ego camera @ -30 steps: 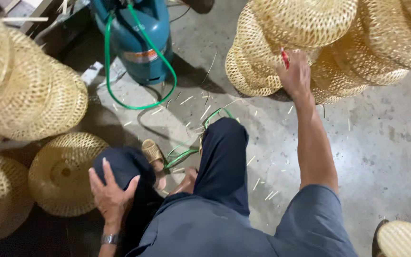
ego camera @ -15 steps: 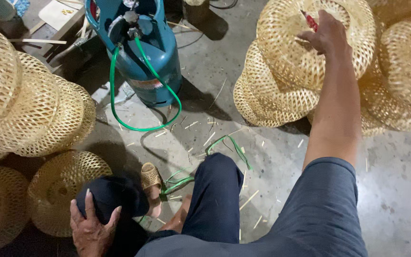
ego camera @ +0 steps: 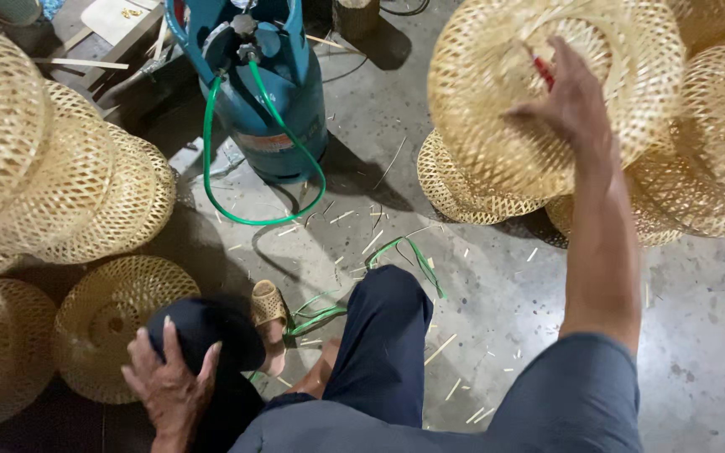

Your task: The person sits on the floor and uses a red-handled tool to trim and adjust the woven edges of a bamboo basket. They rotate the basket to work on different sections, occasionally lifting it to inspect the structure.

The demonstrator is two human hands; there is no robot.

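Basket [ego camera: 497,109], woven of thin cane in an open lattice, hangs from your right hand [ego camera: 568,101] at the far right of the scene, above a pile of like baskets [ego camera: 698,184] on the floor [ego camera: 530,294]. Judge it light and springy, stiff enough to keep its dome shape but easily crushed or snagged at the weave. Take hold at the rim or the firm centre ring, not on single strands.

Your right hand is closed on the basket's near wall, fingers curled over the weave. A small red tool [ego camera: 544,72] shows at the fingers; whether the hand grips it cannot be told.

Your left hand [ego camera: 169,382] lies flat and spread on your left knee [ego camera: 203,331], near left, holding nothing.

Just left of that knee a single basket [ego camera: 102,323] lies on the floor. Further left, a stack of baskets [ego camera: 35,176] runs to the frame edge. Between your legs a sandal [ego camera: 268,306] rests beside loose green strapping [ego camera: 320,315]. At the far centre stands a blue gas cylinder [ego camera: 270,109] with a green hose [ego camera: 211,159] looping onto the floor. Cane offcuts are scattered about.
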